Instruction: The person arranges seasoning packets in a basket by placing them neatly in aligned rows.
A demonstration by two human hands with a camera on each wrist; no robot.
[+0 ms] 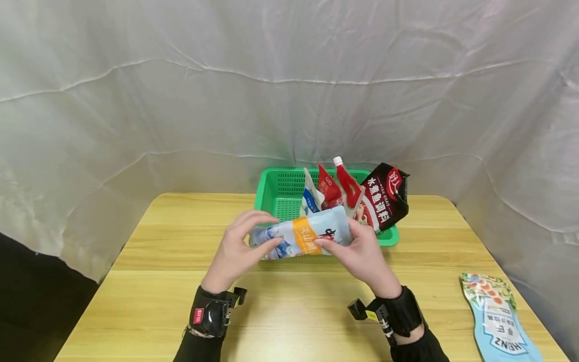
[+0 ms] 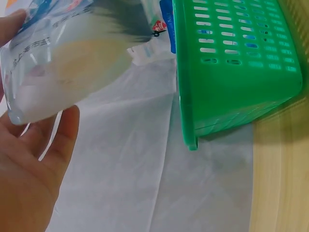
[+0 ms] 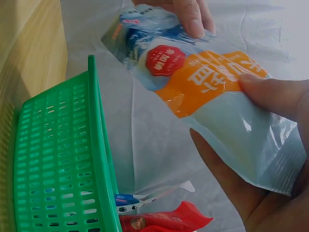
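A light wooden table (image 1: 181, 281) fills the lower half of the head view, its planks running left to right, its far edge set against a creased white sheet. At centre frame, on the table's far side, a green slotted basket (image 1: 276, 193) stands on the wood, holding several upright sauce packets at its right end. In the lower right corner of the frame, near the table's right edge and well apart from the basket, a pale blue Heinz pouch (image 1: 495, 317) lies flat on the boards. In the left wrist view the basket's perforated wall (image 2: 236, 72) meets the wood at the right edge of the frame.
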